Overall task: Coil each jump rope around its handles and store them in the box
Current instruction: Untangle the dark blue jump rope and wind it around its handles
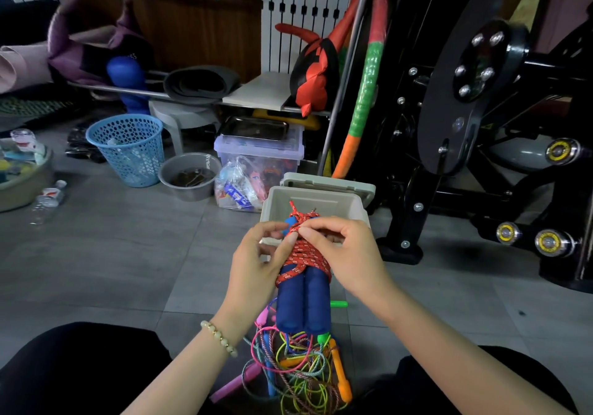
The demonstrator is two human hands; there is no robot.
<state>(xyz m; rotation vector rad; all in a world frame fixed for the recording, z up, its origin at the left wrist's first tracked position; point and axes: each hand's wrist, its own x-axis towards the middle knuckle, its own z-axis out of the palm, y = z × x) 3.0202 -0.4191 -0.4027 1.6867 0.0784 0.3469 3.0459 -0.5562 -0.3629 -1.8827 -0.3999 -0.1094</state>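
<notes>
Two blue foam handles (303, 302) are held side by side, with a red speckled rope (306, 255) wound around their upper ends. My left hand (256, 260) pinches the rope from the left. My right hand (343, 254) grips the coil from the right, thumb on top. Just beyond my hands stands the beige box (349, 206) with its lid open; its inside looks bare. A tangled pile of other jump ropes (298, 366), pink, orange, green and yellow, lies on the floor between my knees.
A black exercise machine (481, 126) fills the right side. Behind the box are a clear storage bin (260, 158), a plastic bag, a grey bowl (189, 175) and a blue basket (128, 148). A water bottle (48, 201) lies at the left on the grey tiles.
</notes>
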